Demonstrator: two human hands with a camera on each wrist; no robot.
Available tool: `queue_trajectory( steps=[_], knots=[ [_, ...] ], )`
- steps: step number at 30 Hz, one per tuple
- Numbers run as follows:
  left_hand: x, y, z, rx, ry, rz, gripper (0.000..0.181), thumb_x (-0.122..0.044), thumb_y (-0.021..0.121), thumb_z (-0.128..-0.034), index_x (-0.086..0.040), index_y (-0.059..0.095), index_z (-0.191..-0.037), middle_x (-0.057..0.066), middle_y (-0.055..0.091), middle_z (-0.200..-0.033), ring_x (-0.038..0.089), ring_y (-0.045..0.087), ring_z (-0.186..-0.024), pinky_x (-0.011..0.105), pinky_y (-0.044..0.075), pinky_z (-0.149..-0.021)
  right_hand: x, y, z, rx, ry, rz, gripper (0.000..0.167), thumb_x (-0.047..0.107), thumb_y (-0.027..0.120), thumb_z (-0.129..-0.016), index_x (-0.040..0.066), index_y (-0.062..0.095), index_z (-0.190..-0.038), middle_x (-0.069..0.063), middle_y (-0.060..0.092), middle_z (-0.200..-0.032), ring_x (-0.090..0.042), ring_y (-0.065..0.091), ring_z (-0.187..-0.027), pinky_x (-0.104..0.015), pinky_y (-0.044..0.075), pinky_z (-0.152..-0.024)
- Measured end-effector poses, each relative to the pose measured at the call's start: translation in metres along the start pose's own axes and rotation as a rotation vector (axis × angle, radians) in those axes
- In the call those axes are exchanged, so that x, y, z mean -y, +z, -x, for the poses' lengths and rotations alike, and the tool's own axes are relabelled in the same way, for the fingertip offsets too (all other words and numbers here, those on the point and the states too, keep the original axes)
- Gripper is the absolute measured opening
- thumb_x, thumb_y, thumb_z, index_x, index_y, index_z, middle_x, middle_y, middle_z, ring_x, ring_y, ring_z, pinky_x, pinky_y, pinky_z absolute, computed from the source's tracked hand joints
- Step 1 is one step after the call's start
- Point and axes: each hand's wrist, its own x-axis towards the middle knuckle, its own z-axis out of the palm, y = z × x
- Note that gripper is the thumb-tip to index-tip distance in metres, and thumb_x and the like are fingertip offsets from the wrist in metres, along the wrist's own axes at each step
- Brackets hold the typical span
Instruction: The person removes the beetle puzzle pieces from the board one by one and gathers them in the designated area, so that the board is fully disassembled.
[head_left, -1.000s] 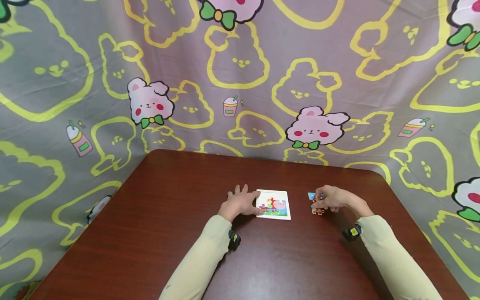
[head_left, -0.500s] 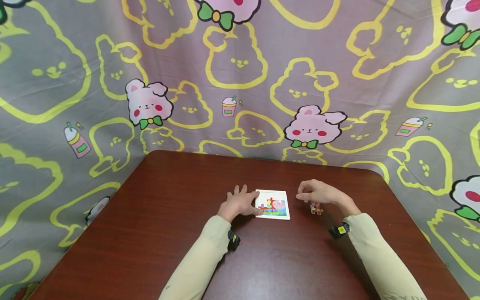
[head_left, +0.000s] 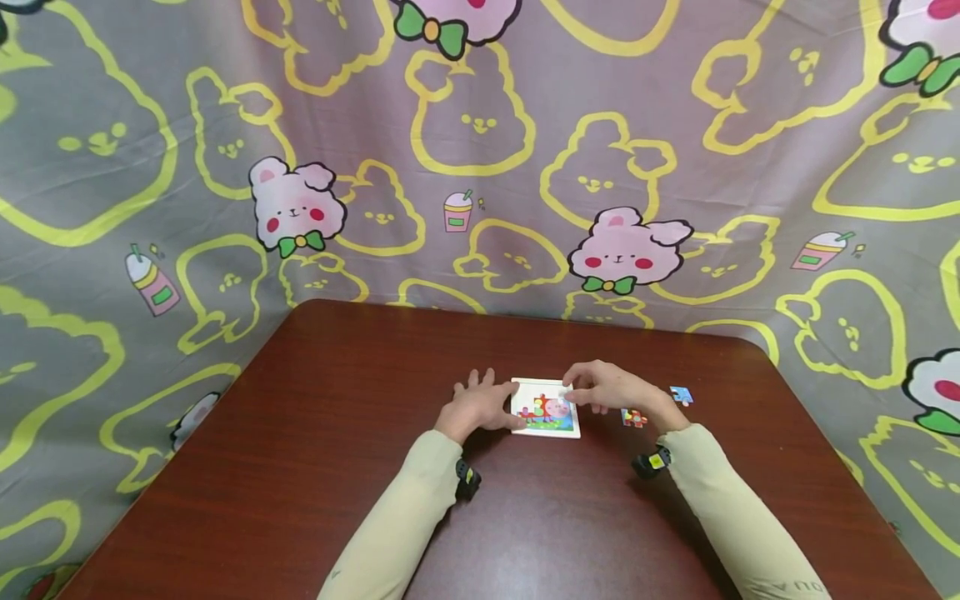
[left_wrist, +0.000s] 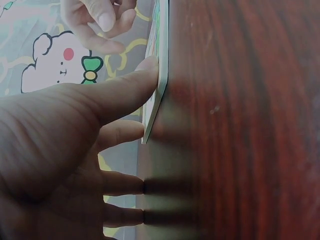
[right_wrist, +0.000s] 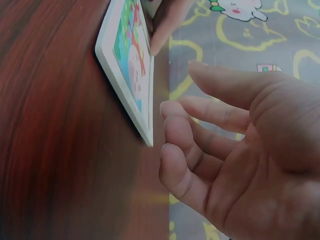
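Lying on the dark red-brown, wood-grained bench (head_left: pixel 262 433), a white square puzzle tray (head_left: pixel 534 392) bears a partly filled, brightly coloured picture. The left hand (head_left: pixel 480 407), fingers spread and nearly straight, touches the tray's left side. The right hand (head_left: pixel 611 390), fingers loosely bent, meets the tray's far right corner; whether it grips anything cannot be told. Right of the tray lie a red, yellow and blue jigsaw piece (head_left: pixel 634 418) and, farther out, a blue jigsaw piece (head_left: pixel 680 395).

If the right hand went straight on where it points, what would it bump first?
Probably the puzzle board. In the head view, the right hand overlaps its upper right corner, though whether they touch is unclear.
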Motion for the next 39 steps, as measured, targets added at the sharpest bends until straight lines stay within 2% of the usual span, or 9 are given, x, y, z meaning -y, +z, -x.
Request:
queue_trajectory(
  steps=[4,8,11,20,27,32,39],
  knots=[
    [0.000,0.000,0.000,-0.004,-0.003,-0.011,0.074,-0.055,0.064,-0.0894,-0.031,0.035,-0.153,0.018,0.015,-0.164,0.047,0.008,-0.150,0.065,0.015,-0.117,0.006,0.004,-0.004,0.022,-0.021,0.006,0.031,0.023,0.070,-0.092,0.006,0.063,-0.117,-0.011,0.062,-0.076,-0.021,0.057,-0.054,-0.038,0.053,-0.053],
    [0.000,0.001,0.000,-0.005,-0.002,-0.018,0.073,-0.055,0.063,-0.0897,-0.031,0.035,-0.153,0.018,0.015,-0.164,0.047,0.008,-0.150,0.065,0.015,-0.117,0.012,0.009,-0.007,0.048,-0.032,0.029,0.031,0.020,0.069,-0.093,0.005,0.061,-0.119,-0.007,0.066,-0.079,-0.017,0.055,-0.053,-0.030,0.050,-0.050],
    [-0.001,0.000,0.000,-0.002,-0.004,-0.020,0.073,-0.055,0.063,-0.0902,-0.031,0.035,-0.153,0.018,0.015,-0.164,0.047,0.007,-0.150,0.065,0.015,-0.117,0.015,0.012,-0.009,0.061,-0.033,0.048,0.031,0.019,0.068,-0.093,0.003,0.060,-0.119,-0.005,0.068,-0.082,-0.017,0.055,-0.052,-0.030,0.050,-0.050],
    [0.000,0.000,-0.001,0.010,-0.019,0.006,0.074,-0.055,0.064,-0.0897,-0.032,0.034,-0.154,0.018,0.012,-0.165,0.045,0.005,-0.151,0.064,0.013,-0.118,0.018,0.021,-0.015,0.084,0.032,0.074,0.027,0.023,0.067,-0.094,0.008,0.061,-0.116,-0.003,0.066,-0.081,-0.016,0.051,-0.050,-0.029,0.047,-0.050],
    [-0.001,-0.001,-0.002,0.005,-0.017,0.014,0.076,-0.056,0.066,-0.0872,-0.032,0.036,-0.153,0.019,0.015,-0.164,0.045,0.007,-0.151,0.064,0.015,-0.117,0.016,0.028,-0.020,0.063,0.082,0.091,0.029,0.023,0.072,-0.090,0.010,0.061,-0.114,-0.002,0.068,-0.086,-0.015,0.053,-0.051,-0.028,0.048,-0.049],
    [-0.002,-0.002,-0.003,0.003,-0.027,0.008,0.076,-0.056,0.067,-0.0869,-0.033,0.036,-0.153,0.018,0.015,-0.164,0.045,0.007,-0.151,0.064,0.015,-0.117,0.017,0.030,-0.021,0.032,0.079,0.094,0.028,0.019,0.074,-0.089,0.009,0.061,-0.112,-0.004,0.070,-0.089,-0.015,0.055,-0.052,-0.029,0.049,-0.050],
    [-0.003,-0.002,-0.005,-0.004,-0.027,0.011,0.076,-0.055,0.067,-0.0870,-0.033,0.036,-0.152,0.019,0.016,-0.164,0.045,0.008,-0.151,0.064,0.015,-0.116,0.018,0.030,-0.021,0.028,0.074,0.090,0.026,0.018,0.073,-0.089,0.008,0.060,-0.110,-0.002,0.068,-0.085,-0.014,0.053,-0.051,-0.028,0.048,-0.050]
  ],
)
